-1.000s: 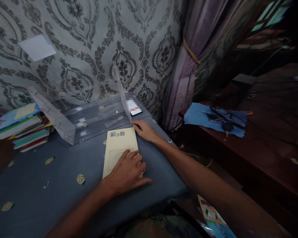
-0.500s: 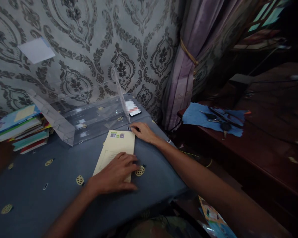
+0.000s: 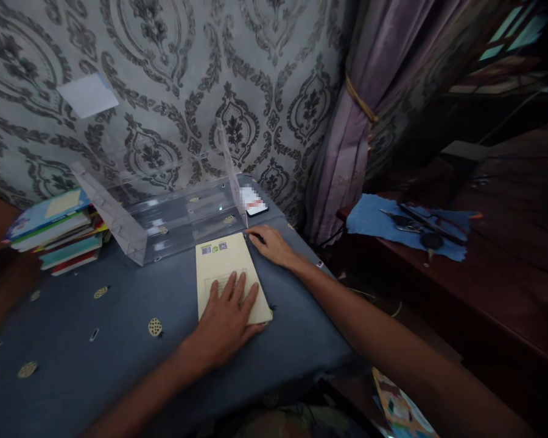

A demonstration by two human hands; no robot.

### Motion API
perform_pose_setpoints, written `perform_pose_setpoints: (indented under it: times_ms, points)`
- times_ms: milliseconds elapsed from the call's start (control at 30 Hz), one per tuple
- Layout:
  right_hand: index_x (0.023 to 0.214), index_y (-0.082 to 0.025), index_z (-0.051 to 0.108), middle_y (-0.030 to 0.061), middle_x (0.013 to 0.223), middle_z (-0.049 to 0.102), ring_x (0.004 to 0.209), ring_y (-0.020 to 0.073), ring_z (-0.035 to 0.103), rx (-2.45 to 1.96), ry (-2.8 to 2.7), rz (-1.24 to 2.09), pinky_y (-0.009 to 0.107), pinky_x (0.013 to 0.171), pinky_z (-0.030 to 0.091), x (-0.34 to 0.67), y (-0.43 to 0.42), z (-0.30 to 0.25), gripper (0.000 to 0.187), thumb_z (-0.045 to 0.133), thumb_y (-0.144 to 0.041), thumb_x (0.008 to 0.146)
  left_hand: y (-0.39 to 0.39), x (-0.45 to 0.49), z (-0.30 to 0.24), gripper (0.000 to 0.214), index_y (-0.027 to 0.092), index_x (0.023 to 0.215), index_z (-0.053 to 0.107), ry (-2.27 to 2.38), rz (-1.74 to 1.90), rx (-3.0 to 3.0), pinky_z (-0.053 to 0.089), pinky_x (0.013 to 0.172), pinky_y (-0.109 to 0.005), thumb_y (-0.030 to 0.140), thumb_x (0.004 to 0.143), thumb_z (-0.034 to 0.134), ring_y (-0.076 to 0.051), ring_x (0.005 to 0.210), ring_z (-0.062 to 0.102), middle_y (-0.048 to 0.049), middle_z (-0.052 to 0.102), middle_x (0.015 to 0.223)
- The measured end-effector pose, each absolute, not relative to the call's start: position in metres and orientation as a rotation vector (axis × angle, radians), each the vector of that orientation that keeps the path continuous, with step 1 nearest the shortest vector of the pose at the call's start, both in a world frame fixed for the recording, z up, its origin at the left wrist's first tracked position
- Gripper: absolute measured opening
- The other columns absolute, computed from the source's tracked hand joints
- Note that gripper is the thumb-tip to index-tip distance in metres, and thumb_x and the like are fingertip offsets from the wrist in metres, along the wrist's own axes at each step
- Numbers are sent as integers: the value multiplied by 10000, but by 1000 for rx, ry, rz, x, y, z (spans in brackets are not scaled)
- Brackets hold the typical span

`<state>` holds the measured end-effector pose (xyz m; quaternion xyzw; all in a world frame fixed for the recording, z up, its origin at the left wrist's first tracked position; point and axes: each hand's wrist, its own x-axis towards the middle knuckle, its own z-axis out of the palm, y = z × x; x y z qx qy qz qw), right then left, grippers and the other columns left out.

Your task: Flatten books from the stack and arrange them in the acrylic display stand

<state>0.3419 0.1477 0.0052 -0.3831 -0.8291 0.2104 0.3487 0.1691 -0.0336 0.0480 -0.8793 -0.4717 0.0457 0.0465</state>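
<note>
A pale yellow book [image 3: 226,258] lies on the cloth-covered table, a barcode, a green mark and a QR code along its far edge. Across its near half rests my left hand [image 3: 226,316], open and flat with the fingers spread. Beside the book's far right corner is my right hand [image 3: 271,244], its fingers loosely bent and apart, with nothing visible in them. Just beyond the book stands a clear plastic rack [image 3: 176,222] with upright side panels. My right fingertips are close to the rack's right panel; whether they touch it I cannot tell.
A stack of books [image 3: 70,234] sits left of the rack. A phone [image 3: 254,204] lies to its right. On the dark red table [image 3: 497,292] at right, a blue cloth [image 3: 369,216] holds keys and a dark strap-like item. A purple curtain [image 3: 342,146] hangs behind.
The yellow book has turned, its near end swinging right. My left hand has shifted slightly right with its fingers spread on the cover. The whole view has shifted a little.
</note>
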Motion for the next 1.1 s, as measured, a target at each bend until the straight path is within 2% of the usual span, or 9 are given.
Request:
perform_pose_setpoints:
  times_ms: [100, 300, 467, 600, 967, 1100]
  points:
    - [1204, -148, 677, 124, 1177, 724, 1097, 268, 620, -981, -2182, 533, 425, 1001, 452, 341, 145, 6, 332, 455, -201, 962, -26, 190, 40, 702, 152, 1513, 381, -1520, 98, -2564, 401, 1074, -631, 591, 967, 429, -427, 1445, 350, -238, 370, 1566]
    - [1219, -167, 671, 119, 1199, 709, 1121, 273, 606, -921, -2240, 504, 436, 1016, 445, 339, 139, 11, 338, 450, -209, 967, -19, 196, 30, 686, 184, 1491, 425, -1531, -57, -2492, 404, 1081, -612, 609, 954, 445, -405, 1421, 399, -210, 447, 1527]
    - [1371, -154, 575, 144, 1351, 632, 1223, 286, 557, -965, -2326, 479, 471, 1050, 418, 336, 140, 12, 415, 424, -262, 1000, -20, 193, 29, 708, 179, 1491, 426, -1516, -80, -2504, 392, 1102, -594, 619, 939, 470, -403, 1423, 394, -203, 446, 1529]
    - [1404, -180, 553, 137, 1460, 555, 1334, 283, 498, -1011, -2379, 468, 499, 1084, 383, 332, 143, 10, 428, 398, -284, 1019, -19, 192, 27, 716, 176, 1491, 426, -1517, -107, -2516, 368, 1121, -597, 615, 930, 492, -400, 1433, 379, -211, 442, 1529]
    - [1400, -196, 565, 128, 1459, 558, 1363, 265, 495, -1001, -2440, 410, 502, 1094, 392, 330, 144, 5, 429, 384, -273, 1019, -19, 189, 23, 706, 197, 1499, 410, -1513, -162, -2524, 378, 1114, -603, 628, 941, 453, -392, 1429, 388, -195, 449, 1528]
    - [1392, -168, 573, 139, 1441, 575, 1360, 261, 505, -986, -2424, 397, 489, 1112, 393, 332, 140, 2, 433, 381, -270, 1017, -19, 189, 23, 703, 193, 1484, 427, -1504, -179, -2514, 382, 1114, -597, 640, 942, 438, -387, 1423, 399, -185, 465, 1518]
